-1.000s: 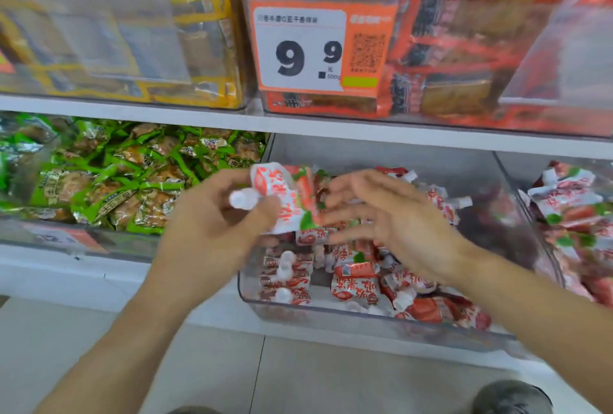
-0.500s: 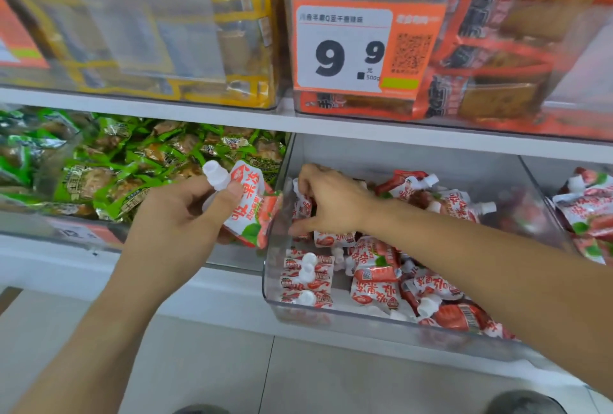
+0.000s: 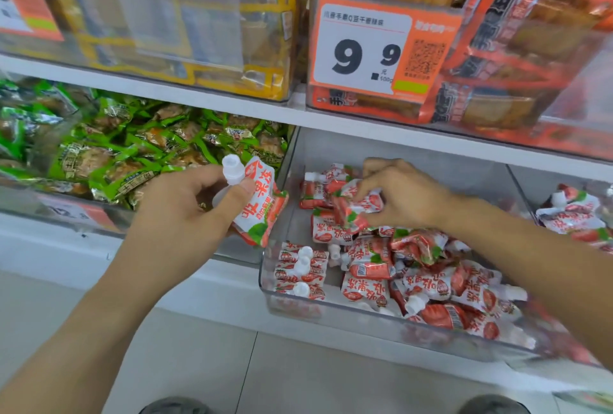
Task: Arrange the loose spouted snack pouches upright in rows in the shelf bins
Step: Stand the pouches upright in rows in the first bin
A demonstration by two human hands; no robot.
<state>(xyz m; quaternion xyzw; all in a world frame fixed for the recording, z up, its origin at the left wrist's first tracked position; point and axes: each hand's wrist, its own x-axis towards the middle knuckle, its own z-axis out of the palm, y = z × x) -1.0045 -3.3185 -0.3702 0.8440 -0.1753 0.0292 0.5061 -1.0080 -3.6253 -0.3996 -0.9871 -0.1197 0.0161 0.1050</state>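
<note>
Fingers of my left hand (image 3: 185,211) pinched one spouted pouch (image 3: 262,204) by its white cap (image 3: 232,170), held outside the clear bin (image 3: 292,306); my right hand (image 3: 404,194) gripped a second pouch (image 3: 356,206) above the loose pile (image 3: 428,281); three pouches (image 3: 300,272) stood upright at the front-left corner.

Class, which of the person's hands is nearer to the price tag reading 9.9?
Right. The right hand is inside the clear bin, almost directly below the price tag. The left hand holds a pouch outside the bin, below and well left of the tag.
</note>
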